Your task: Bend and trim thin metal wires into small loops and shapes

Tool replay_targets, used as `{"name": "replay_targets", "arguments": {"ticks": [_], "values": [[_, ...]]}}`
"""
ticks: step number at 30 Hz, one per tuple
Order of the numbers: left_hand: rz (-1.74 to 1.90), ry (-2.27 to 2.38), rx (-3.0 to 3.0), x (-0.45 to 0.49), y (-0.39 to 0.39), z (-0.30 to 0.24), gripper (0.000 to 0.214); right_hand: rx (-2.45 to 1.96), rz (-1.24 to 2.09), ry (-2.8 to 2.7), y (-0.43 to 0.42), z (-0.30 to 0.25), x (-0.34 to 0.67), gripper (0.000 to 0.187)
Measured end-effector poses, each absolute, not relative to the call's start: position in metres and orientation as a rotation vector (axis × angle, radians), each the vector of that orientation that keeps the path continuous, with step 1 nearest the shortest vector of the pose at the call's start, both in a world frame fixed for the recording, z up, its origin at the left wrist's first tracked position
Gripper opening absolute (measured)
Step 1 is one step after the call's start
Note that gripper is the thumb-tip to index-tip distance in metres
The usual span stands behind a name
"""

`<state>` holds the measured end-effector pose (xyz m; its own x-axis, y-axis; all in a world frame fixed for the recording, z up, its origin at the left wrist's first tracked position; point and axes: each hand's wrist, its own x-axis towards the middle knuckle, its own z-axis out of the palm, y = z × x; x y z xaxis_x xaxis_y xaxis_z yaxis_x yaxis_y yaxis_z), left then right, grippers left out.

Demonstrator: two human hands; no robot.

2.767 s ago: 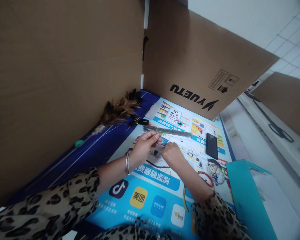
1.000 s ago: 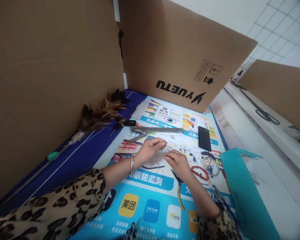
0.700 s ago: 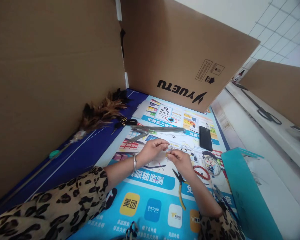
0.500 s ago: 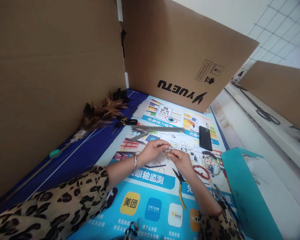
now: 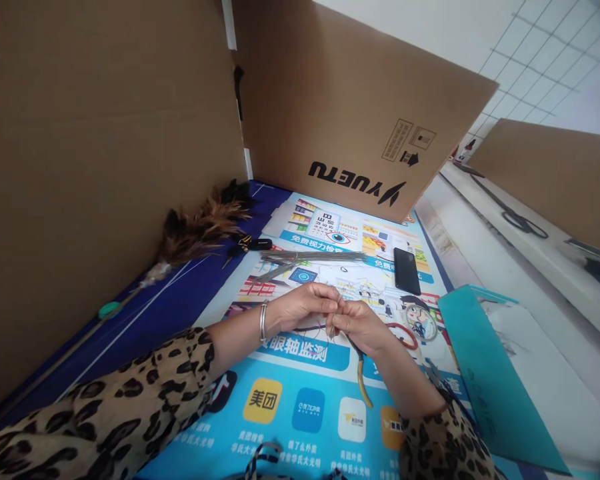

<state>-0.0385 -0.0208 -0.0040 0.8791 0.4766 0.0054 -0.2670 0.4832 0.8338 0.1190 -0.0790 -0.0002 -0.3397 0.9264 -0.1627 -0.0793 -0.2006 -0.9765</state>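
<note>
My left hand (image 5: 307,307), with a silver bangle at the wrist, is closed with thumb and index finger pinched together. Fingertip to fingertip with it, my right hand (image 5: 363,327) is closed too. A small piece of thin wire (image 5: 334,333) shows at the right fingertips, its loose ends sticking out below; the fingers hide most of it. Partly under my right hand lies a pair of pliers (image 5: 364,387) with yellow handles. Beyond the hands rests a bundle of thin grey wires (image 5: 320,256). Fine wire bits (image 5: 363,287) are scattered on the printed sheet.
A black phone (image 5: 407,271), a red ring (image 5: 405,335) and a clear round coil (image 5: 420,323) lie to the right, near a teal box (image 5: 485,380). On the left are a feather duster (image 5: 200,223) and a black-handled tool (image 5: 260,245). Cardboard panels (image 5: 350,100) stand behind.
My right hand has shifted slightly left and down, its fingers now curled more, against the left fingertips. The wire ends show lower down. The view has shifted a little.
</note>
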Motion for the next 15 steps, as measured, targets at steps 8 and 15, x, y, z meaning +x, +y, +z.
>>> {"name": "replay_targets", "arguments": {"ticks": [8, 15], "values": [[0.715, 0.389, 1.037, -0.036, -0.016, -0.007, 0.020, -1.138, 1.550, -1.294, -0.081, 0.003, 0.117, 0.031], [0.969, 0.574, 1.183, -0.035, -0.009, -0.006, 0.015, -1.403, 1.156, -1.538, -0.081, -0.006, 0.106, 0.022]]}}
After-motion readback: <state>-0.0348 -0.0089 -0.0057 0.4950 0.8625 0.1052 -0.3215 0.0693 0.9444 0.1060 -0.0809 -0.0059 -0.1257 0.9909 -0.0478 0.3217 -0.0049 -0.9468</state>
